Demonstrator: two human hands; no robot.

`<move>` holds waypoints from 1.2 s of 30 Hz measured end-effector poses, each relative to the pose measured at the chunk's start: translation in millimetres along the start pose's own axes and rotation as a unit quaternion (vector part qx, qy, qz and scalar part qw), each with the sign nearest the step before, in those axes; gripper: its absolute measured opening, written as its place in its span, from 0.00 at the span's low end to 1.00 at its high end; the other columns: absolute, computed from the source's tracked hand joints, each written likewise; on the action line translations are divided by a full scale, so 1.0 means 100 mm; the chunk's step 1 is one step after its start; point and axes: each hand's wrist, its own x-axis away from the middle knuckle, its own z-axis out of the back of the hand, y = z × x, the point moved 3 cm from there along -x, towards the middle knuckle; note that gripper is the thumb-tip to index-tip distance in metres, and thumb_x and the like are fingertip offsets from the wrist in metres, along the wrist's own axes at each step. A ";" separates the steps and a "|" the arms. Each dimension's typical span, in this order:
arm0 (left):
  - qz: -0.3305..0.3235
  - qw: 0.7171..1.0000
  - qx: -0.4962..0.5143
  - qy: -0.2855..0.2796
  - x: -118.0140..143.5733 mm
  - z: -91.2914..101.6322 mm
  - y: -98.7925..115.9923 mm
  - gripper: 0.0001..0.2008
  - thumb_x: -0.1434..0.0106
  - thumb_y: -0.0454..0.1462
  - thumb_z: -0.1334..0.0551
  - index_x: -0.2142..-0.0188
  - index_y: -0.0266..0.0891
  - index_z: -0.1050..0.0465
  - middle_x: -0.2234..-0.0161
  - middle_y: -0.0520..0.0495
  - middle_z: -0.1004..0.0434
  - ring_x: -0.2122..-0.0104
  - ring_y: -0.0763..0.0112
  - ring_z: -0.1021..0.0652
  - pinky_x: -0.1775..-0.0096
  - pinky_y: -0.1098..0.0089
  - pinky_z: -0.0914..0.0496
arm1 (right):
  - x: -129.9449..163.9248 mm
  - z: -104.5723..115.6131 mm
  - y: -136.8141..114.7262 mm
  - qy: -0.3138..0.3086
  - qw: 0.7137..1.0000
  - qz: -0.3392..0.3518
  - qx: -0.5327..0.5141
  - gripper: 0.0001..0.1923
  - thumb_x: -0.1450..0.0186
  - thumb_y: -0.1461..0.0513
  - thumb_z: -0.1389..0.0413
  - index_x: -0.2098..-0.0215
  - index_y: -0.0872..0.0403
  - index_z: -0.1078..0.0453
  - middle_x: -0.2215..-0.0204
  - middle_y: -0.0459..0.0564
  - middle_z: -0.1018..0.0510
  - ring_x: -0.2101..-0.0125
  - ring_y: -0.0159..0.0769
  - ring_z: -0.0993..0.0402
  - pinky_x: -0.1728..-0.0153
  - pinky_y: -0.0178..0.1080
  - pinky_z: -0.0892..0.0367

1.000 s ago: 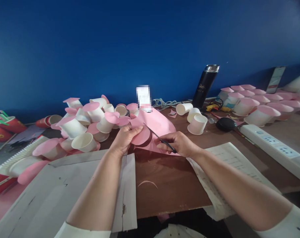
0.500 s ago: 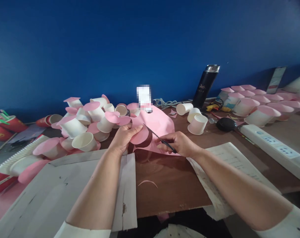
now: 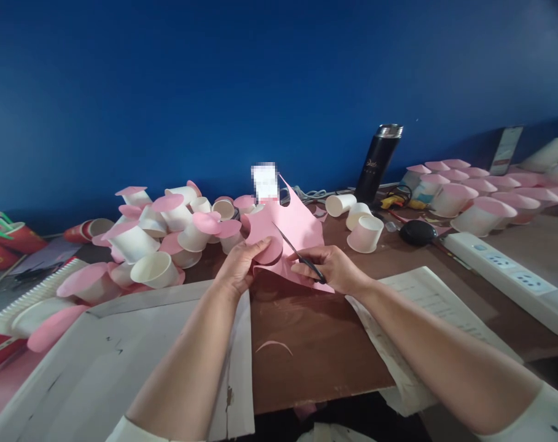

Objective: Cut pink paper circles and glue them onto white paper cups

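My left hand (image 3: 242,264) pinches a sheet of pink paper (image 3: 301,224) near a rounded, partly cut edge. Scissors with dark handles (image 3: 312,265) are gripped in my right hand (image 3: 336,269), their blades pointing up and left into the paper. Curved cutouts mark the sheet's upper edge, and its lower edge hangs just above the brown table (image 3: 315,362). Left of my left hand lies a heap of white paper cups (image 3: 134,242), many with pink paper discs on them. A thin pink offcut (image 3: 274,345) lies on the table in front of me.
Several loose white cups (image 3: 366,233) stand or lie to the right. Beyond them are a black thermos (image 3: 379,161), a power strip (image 3: 504,264), a black rubber bulb (image 3: 418,232) and rows of pink-topped cups (image 3: 485,212). White sheets (image 3: 168,344) lie under my forearms.
The scissors have moved further along the curve of the paper. My left hand has shifted slightly right and the sheet has turned, its pointed corner now standing up at the back.
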 end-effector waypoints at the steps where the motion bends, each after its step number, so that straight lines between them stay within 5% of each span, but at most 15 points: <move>1: -0.003 1.000 -0.005 -0.001 -0.01 0.02 0.00 0.21 0.50 0.39 0.28 0.58 0.30 0.24 0.67 0.40 0.18 0.66 0.60 0.19 0.62 0.64 0.25 | 0.00 0.00 0.00 -0.007 1.000 -0.008 -0.006 0.28 0.49 0.47 0.35 0.60 0.61 0.21 0.80 0.47 0.28 0.79 0.28 0.37 0.79 0.33 0.42; 6: -0.028 0.999 -0.021 -0.009 0.00 0.05 0.05 0.19 0.50 0.38 0.28 0.60 0.31 0.24 0.65 0.40 0.18 0.64 0.58 0.19 0.58 0.61 0.25 | 0.02 0.01 -0.04 -0.024 0.999 -0.022 -0.005 0.26 0.50 0.49 0.34 0.61 0.60 0.21 0.80 0.44 0.29 0.80 0.25 0.40 0.80 0.32 0.43; 13: 0.022 0.997 -0.022 -0.070 0.08 0.00 0.10 0.17 0.48 0.35 0.30 0.59 0.31 0.24 0.65 0.39 0.18 0.61 0.56 0.19 0.57 0.59 0.25 | 0.00 0.03 0.03 -0.048 0.998 -0.039 -0.014 0.27 0.49 0.51 0.33 0.57 0.59 0.23 0.79 0.44 0.29 0.79 0.26 0.36 0.77 0.33 0.37; 24: 0.062 0.994 -0.076 -0.048 0.09 0.06 0.14 0.12 0.50 0.35 0.28 0.66 0.31 0.22 0.67 0.42 0.18 0.66 0.65 0.20 0.60 0.68 0.25 | -0.01 0.04 0.08 -0.051 0.998 -0.039 0.013 0.25 0.48 0.51 0.34 0.57 0.58 0.23 0.80 0.44 0.30 0.79 0.27 0.35 0.79 0.32 0.38; 36: 0.034 0.992 -0.107 -0.061 0.08 0.14 0.15 0.14 0.52 0.37 0.28 0.66 0.33 0.21 0.68 0.42 0.19 0.68 0.63 0.20 0.58 0.63 0.27 | 0.01 0.04 0.03 -0.040 0.998 -0.047 0.008 0.27 0.49 0.50 0.33 0.58 0.60 0.22 0.81 0.44 0.30 0.81 0.26 0.36 0.80 0.32 0.37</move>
